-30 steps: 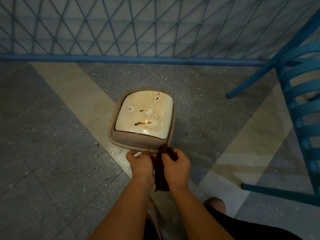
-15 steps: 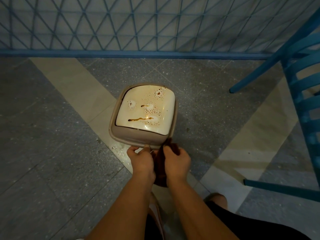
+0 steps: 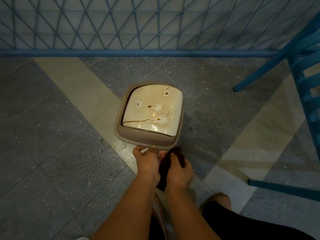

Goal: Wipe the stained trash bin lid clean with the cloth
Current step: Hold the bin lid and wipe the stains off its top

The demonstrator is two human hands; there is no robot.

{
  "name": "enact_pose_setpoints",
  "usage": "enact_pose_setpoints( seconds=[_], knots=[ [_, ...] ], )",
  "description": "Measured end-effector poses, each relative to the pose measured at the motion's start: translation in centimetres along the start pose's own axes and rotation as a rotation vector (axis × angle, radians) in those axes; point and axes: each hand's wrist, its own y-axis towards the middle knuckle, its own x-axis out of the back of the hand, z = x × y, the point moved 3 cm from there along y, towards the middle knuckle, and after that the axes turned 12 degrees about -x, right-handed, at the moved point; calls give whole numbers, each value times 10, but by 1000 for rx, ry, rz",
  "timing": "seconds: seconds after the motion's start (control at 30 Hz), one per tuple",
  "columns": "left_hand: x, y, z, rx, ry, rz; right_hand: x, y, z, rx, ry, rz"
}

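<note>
A beige trash bin (image 3: 136, 138) stands on the floor in front of me. Its cream swing lid (image 3: 147, 111) carries brown spots and a long brown streak running toward its left edge. My left hand (image 3: 148, 161) is at the bin's near rim, thumb touching the rim, fingers curled on the dark brown cloth (image 3: 165, 168). My right hand (image 3: 180, 174) grips the same cloth just to the right; the cloth hangs down between my two hands, mostly hidden by them. Both hands are below the lid, off its surface.
A blue lattice fence (image 3: 138, 23) runs along the far side. A blue chair (image 3: 304, 87) stands at the right, its legs reaching onto the floor. Small wet droplets (image 3: 121, 148) lie on the pale tile strip left of my hands. My knee shows at lower right.
The brown streak on the lid has run farther left. The lid has tilted a little. My hands stay at the rim, still working the cloth between them.
</note>
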Motion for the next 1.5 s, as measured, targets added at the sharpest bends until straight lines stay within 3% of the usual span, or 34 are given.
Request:
enact_pose_setpoints(
  seconds=[0.1,0.27,0.5,0.67,0.83,1.03,1.37,1.5],
  knots=[
    [8,4,-2,-42,38,-15,8,2,14,97,19,-21],
    [6,7,-4,-2,29,-15,1,-16,32,266,-160,158],
    [8,13,-13,-49,61,43,-10,7,86,340,-237,58],
    [23,21,-29,-126,121,-18,-11,11,98,246,-137,90],
    [24,13,-20,-29,49,-55,10,6,51,62,-92,133],
    [13,2,-8,29,99,-45,-7,-18,18,64,-168,201],
    [15,9,-11,-32,120,-18,-18,10,100,175,-116,37],
    [11,5,-11,-15,77,-26,-17,1,73,112,-103,45]
  ],
)
